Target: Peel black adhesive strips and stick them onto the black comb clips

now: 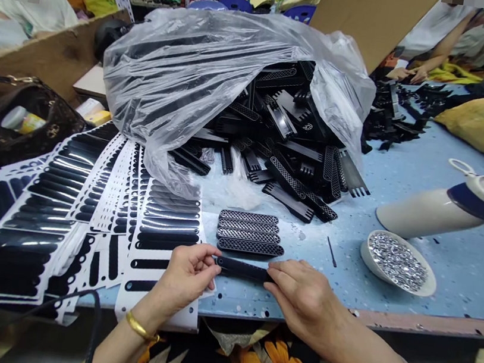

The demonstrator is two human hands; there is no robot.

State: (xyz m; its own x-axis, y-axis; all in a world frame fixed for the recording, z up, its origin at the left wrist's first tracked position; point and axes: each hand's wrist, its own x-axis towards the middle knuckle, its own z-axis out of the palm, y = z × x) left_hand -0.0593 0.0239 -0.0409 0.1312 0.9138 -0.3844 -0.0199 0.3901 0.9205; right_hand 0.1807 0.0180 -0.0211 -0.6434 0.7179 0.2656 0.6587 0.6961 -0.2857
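Observation:
My left hand (191,275) pinches the left end of a long, narrow black plastic piece (242,269) with a rounded end. The fingers of my right hand (305,294) close on its right end. Whether a thin black sticker lies on the piece, I cannot tell. Just beyond it, several similar black pieces with a mesh-patterned face (247,235) lie in a neat stack of rows. Under and beside my left wrist is a white backing sheet (168,258) of black strip stickers, with some strips gone from its lower part.
A large clear plastic bag (184,77) spills black comb-toothed parts (288,203). More sticker sheets (10,260) fan out left, near a brown handbag (12,119). At right are a white bottle (436,206), a bowl (369,256) of small metal pieces and a thin black tool (332,252). Other people sit beyond.

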